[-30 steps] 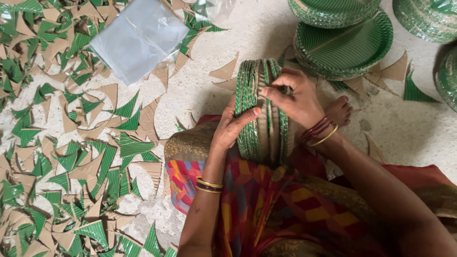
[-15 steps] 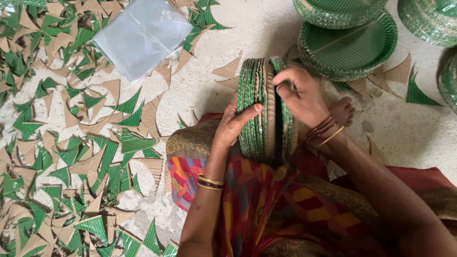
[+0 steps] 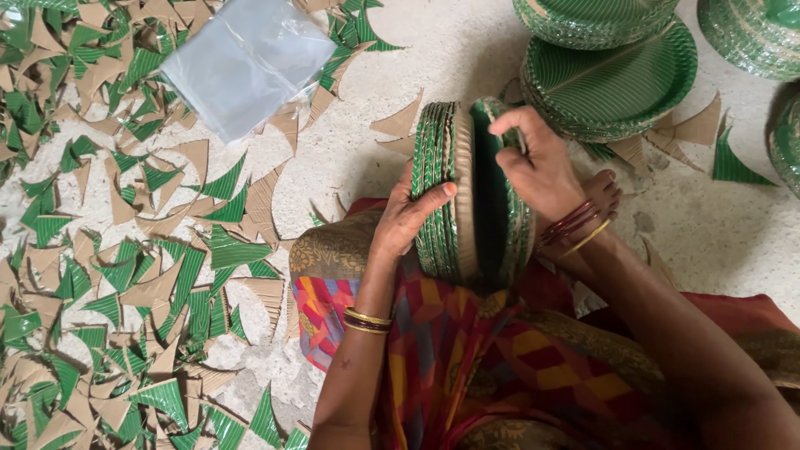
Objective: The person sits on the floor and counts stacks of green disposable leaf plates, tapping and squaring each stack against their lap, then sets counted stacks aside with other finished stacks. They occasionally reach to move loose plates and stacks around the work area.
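— What do we see, starting from the left?

— We see green and brown paper offcuts strewn over the floor, with a clear plastic bag lying on them.

— And our hands?

— Our left hand presses flat against a stack of green paper plates held on edge over our lap, its fingers together on the stack's face. Our right hand has its fingers clamped on a second bunch of plates, tilted away from the first.

— Further right?

— We see flat piles of finished plates resting on the floor.
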